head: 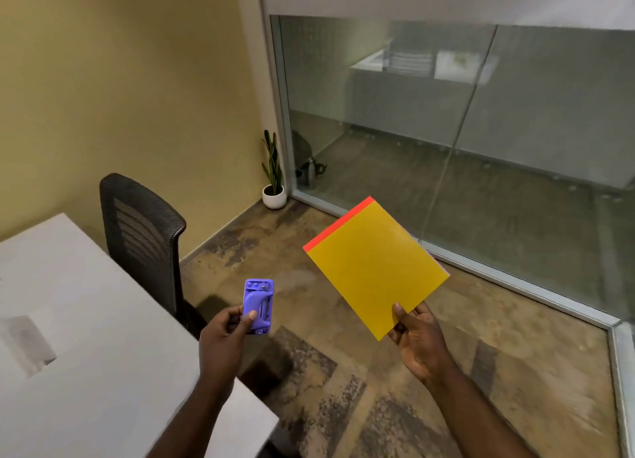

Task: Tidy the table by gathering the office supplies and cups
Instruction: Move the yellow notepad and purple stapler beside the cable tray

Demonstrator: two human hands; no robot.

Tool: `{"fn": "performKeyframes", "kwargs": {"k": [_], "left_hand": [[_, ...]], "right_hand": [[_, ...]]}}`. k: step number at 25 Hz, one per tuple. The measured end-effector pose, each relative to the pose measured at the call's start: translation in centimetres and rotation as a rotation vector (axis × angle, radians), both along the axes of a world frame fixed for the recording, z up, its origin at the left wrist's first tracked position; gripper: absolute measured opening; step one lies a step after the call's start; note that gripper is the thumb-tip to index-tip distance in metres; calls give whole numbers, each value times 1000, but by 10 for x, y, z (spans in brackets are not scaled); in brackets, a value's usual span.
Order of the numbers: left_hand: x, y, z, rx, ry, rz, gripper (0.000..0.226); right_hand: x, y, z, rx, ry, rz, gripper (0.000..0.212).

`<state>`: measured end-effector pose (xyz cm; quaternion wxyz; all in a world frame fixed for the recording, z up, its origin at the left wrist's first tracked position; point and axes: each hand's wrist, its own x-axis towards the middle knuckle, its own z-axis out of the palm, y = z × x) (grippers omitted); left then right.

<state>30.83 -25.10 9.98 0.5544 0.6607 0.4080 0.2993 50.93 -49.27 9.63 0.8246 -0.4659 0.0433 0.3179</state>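
Left hand pinches small purple plastic hole punch, held in air off white table's edge. At 3 o'clock, well apart, right hand grips yellow notepad with red top strip by lower corner. Likely carrying step; next, set both down at gathering spot, not visible.
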Motion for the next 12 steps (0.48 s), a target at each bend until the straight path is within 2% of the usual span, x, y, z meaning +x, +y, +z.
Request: {"fn": "performKeyframes", "kwargs": {"k": [2,3,5,6,12], "left_hand": [[34,-6,0,12,2,14,14],[51,-9,1,33,5,23,16],[79,-13,5,66,4,26,20],[93,-12,6,72,6,29,20],[170,29,-9,-14,-55,61,19]], "right_hand": [[27,-5,3,-24,2,20,65],[43,-7,2,-39,-6,31,65],[70,-8,-1,-34,-23,28,41],[84,-6,-4,-34,-22,29,37],[170,37,0,-65,-30,75,37]]}}
